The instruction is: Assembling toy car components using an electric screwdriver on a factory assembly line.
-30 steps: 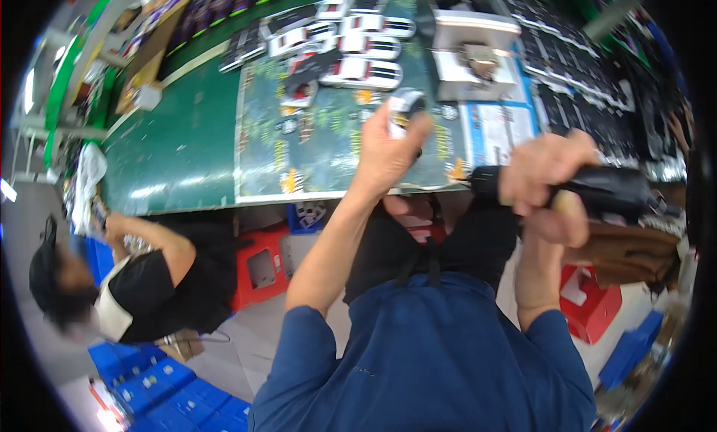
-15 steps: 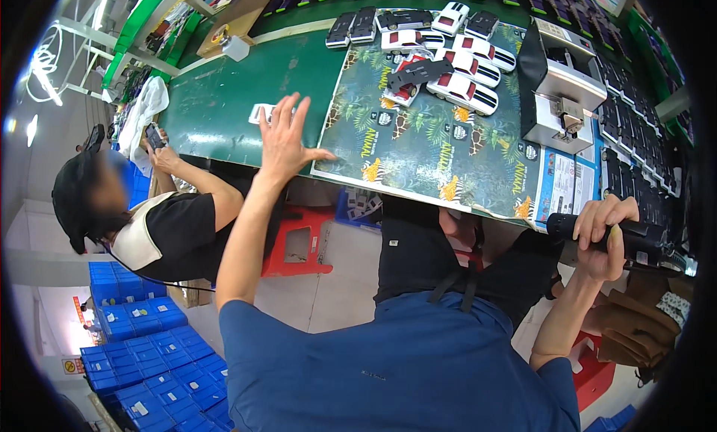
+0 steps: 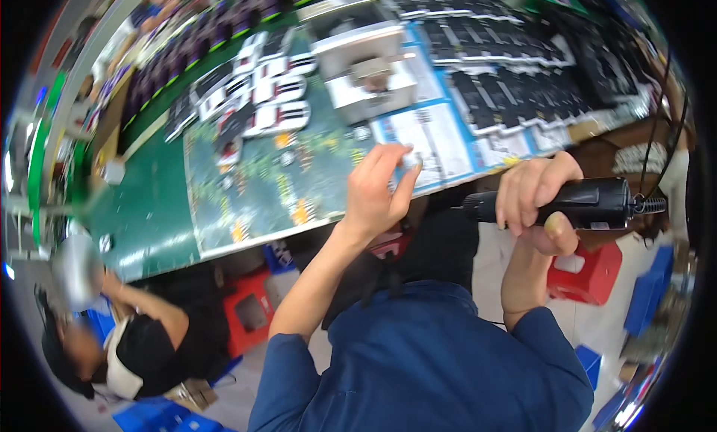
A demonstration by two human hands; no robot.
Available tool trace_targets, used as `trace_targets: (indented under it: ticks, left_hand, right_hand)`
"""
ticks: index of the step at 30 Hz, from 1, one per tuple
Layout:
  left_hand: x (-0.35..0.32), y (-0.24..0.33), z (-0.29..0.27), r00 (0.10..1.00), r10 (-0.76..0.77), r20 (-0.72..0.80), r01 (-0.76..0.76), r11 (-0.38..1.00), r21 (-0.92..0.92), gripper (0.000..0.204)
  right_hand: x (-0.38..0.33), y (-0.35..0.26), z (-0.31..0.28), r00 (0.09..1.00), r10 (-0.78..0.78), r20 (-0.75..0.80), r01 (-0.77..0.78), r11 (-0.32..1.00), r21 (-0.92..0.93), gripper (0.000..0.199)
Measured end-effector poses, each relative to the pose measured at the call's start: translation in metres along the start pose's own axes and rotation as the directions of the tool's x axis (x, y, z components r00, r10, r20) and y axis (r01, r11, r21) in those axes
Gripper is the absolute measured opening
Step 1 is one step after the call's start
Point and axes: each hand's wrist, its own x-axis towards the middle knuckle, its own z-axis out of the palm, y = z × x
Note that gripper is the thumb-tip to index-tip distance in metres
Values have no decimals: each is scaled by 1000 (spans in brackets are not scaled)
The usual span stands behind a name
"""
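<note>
My right hand (image 3: pixel 534 197) is wrapped round a black electric screwdriver (image 3: pixel 597 203), held level in front of the table edge with its tip pointing left and a coiled cord at its right end. My left hand (image 3: pixel 379 193) hovers over the front edge of the table, fingers curved and thumb apart, with nothing visible between them. Beyond its fingertips lies a white printed sheet with blue borders (image 3: pixel 429 144). White toy cars (image 3: pixel 278 117) with black stripes stand in a cluster on the patterned mat (image 3: pixel 261 185), some showing black undersides. The picture is blurred by motion.
A metal fixture (image 3: pixel 362 66) stands behind my left hand. Rows of black car bases (image 3: pixel 508 96) cover the right side of the table. Purple and black pieces (image 3: pixel 216 40) line the back. At the left sits a co-worker in a black cap (image 3: pixel 56 342). Red stools (image 3: pixel 590 271) stand below.
My view has turned to the right. My left hand has moved from the green tabletop at the left to the sheet near the fixture. The screwdriver stays in my right hand.
</note>
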Motion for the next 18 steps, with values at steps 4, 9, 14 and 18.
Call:
trace_targets:
  ticks: [4, 9, 14, 18]
  left_hand:
    - [66, -4, 95, 979, -203, -3, 202, 978, 59, 45]
    - [116, 1, 126, 823, -539, 177, 490, 833, 256, 59]
    - [106, -1, 166, 843, -537, 35, 537, 843, 30, 83]
    - [91, -4, 156, 790, -613, -16, 600, 779, -181, 71]
  right_hand:
    - [-14, -38, -23, 998, -49, 42, 52, 996, -73, 29]
    - [-31, -54, -47, 995, -101, -3, 101, 995, -25, 33]
    - [-50, -66, -59, 990, -100, -99, 75, 969, -235, 35]
    - [-39, -48, -59, 992, -37, -117, 16, 985, -172, 35]
